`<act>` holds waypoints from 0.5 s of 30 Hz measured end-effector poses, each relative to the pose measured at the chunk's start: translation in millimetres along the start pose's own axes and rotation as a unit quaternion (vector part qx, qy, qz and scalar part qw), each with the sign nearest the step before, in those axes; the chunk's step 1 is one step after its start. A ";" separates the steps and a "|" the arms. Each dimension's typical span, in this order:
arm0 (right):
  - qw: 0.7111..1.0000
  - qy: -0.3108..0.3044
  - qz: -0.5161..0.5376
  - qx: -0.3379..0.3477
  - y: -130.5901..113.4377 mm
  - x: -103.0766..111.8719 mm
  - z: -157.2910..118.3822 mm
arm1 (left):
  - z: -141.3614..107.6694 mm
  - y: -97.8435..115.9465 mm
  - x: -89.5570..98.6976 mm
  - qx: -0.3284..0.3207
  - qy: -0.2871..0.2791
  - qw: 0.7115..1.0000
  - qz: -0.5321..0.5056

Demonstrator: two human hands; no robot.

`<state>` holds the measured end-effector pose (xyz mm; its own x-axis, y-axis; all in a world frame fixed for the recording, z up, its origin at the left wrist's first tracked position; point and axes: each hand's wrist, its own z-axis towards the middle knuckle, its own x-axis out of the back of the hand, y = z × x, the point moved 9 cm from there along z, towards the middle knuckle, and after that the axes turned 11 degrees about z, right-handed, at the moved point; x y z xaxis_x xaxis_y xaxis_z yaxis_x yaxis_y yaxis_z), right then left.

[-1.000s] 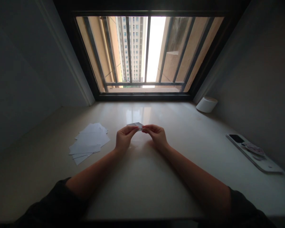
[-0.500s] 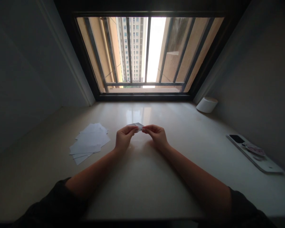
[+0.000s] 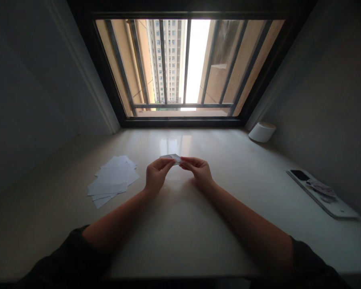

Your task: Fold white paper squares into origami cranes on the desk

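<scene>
Far side: opening out over the sill (image 3: pixel 180 224), between the frame (image 3: pixel 183 123) and left hand (image 3: pixel 156 174), slip (image 3: pixel 170 156) and right hand (image 3: pixel 200 170). Centre: being barred by that joined trio. Near side: lying open between left forearm (image 3: pixel 117 214) and right forearm (image 3: pixel 249 216). Left: narrowing between left hand and papers (image 3: pixel 114 176); widening past papers, towards left wall (image 3: pixel 33 100). Right: stretching broadly between right forearm and phone (image 3: pixel 344 209). Far right: being obstructed by white cylinder (image 3: pixel 262 132), near right wall (image 3: pixel 325 100).

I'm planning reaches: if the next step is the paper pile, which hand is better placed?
Likely the left hand: it's nearer the paper pile, though it and the right hand hold a paper piece.
</scene>
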<state>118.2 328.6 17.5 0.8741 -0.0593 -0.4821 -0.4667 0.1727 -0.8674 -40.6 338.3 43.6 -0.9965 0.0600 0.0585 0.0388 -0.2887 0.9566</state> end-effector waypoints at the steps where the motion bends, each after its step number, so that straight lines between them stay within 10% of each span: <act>1: 1.000 -0.001 -0.001 0.001 -0.2 -0.3 0.1 | 0.1 0.1 0.0 -0.002 -0.001 1.000 0.000; 15: 1.000 -0.011 0.002 0.016 -10.5 -8.0 -3.5 | -2.0 1.8 1.0 -0.010 0.002 1.000 0.007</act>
<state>115.7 323.9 30.0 0.8751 -0.0375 -0.4826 -0.4659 0.2047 -0.8608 -41.6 335.9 44.8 -0.9962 0.0516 0.0696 0.0504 -0.3089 0.9498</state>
